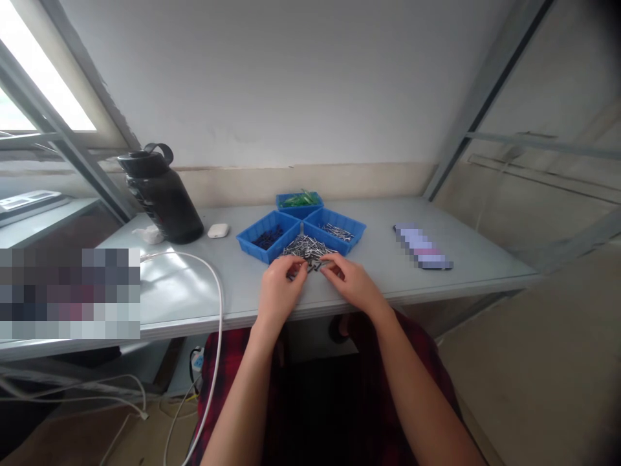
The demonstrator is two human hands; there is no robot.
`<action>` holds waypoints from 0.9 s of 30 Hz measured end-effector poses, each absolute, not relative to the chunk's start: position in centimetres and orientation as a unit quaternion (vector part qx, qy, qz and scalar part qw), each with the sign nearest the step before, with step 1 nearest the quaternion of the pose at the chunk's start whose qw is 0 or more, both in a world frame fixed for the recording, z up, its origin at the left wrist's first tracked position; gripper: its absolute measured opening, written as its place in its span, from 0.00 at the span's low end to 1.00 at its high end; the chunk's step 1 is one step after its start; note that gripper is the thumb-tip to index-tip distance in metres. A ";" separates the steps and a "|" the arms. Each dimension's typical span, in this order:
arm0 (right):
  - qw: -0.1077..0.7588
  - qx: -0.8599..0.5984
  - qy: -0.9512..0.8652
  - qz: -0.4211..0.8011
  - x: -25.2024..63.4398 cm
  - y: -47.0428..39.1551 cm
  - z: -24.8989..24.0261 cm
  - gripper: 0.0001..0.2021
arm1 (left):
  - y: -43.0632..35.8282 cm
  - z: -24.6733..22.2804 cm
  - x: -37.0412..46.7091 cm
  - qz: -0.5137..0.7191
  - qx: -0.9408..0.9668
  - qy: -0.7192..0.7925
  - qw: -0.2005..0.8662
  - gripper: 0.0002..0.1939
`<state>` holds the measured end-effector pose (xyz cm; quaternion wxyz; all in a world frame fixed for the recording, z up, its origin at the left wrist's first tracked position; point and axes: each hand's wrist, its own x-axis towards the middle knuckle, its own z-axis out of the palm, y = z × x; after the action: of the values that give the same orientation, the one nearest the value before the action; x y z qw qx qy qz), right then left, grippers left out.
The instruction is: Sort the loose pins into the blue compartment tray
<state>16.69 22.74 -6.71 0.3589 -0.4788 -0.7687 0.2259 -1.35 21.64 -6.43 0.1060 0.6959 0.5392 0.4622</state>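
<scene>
A heap of thin silver metal pins (308, 247) lies on the table, between and in front of the blue trays. My left hand (283, 285) is at the heap's near left side, fingers closed in a pinch around something too small to make out. From the right, my right hand (353, 279) pinches what looks like a thin metal pin at its fingertips. Between the two hands lie a few small dark pieces (315, 266). Dark blue pieces fill part of the left tray (250, 244); silver pins lie in the right tray (356, 234).
Green pieces sit in a rear blue tray (301, 210). Left of the trays are a white earphone case (218, 230), a dark bottle (167, 204) and a white cable (219, 285) hanging over the table edge. A phone (421, 247) lies at right. A wall stands behind.
</scene>
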 end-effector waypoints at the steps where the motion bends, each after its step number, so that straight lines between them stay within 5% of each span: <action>1: 0.358 -0.482 -0.768 0.225 16.7 22.7 -6.7 0.12 | 21.7 -6.3 -1.7 0.466 0.685 0.554 0.079 0.07; 9: 0.348 -0.491 -0.767 0.220 16.6 22.5 -6.5 0.11 | 22.7 -4.6 -4.8 0.413 0.580 0.696 -0.098 0.11; 27: 0.353 -0.479 -0.776 0.210 16.6 22.6 -6.6 0.09 | 21.5 -6.8 -3.4 0.285 0.751 0.594 -0.054 0.11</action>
<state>16.58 22.57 -6.56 0.3525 -0.4789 -0.7761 0.2099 -3.40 21.52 -6.79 -0.0543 0.7507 0.5937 0.2847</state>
